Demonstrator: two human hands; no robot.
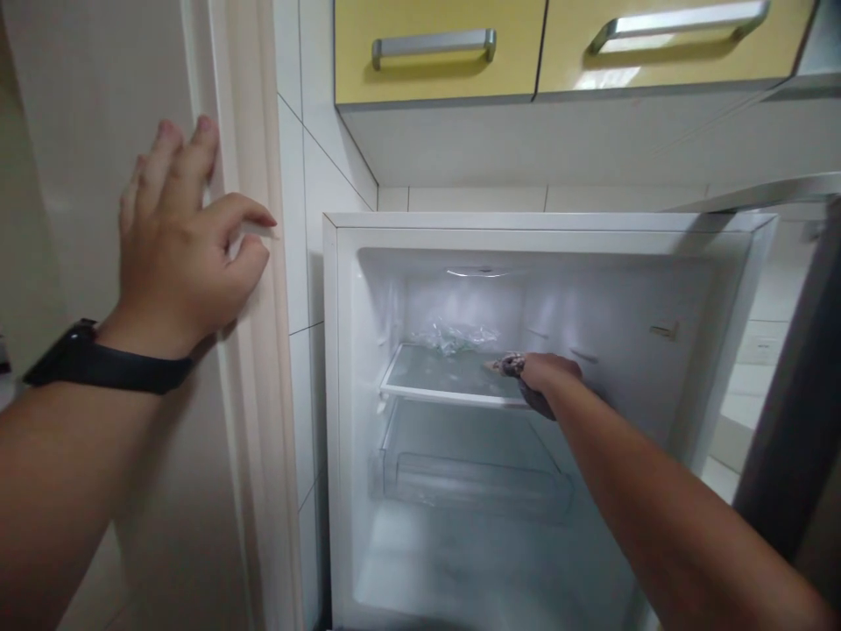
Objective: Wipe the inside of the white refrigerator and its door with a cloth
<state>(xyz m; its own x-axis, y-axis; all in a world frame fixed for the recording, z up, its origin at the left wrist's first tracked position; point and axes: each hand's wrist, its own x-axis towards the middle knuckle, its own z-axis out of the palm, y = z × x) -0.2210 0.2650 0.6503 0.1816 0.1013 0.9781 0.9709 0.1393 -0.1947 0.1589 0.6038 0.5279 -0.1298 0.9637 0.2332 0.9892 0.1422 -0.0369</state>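
My right hand (540, 377) reaches deep into an open white fridge (332, 350) and is closed round a dark patterned cloth (509, 364) that rests on the glass shelf (434, 386). A crumpled clear plastic wrap (453, 336) lies at the back of that shelf. My left hand (184, 241) rests on the pale door frame (246, 263) to the left of the fridge, fingers spread and holding nothing. A black band (98, 364) sits on that wrist.
A clear drawer (473, 482) sits below the shelf inside the fridge. Yellow wall cupboards with metal handles (434, 44) hang above. The fridge door (795, 394) stands open at the right. White wall tiles (299, 219) separate fridge and door frame.
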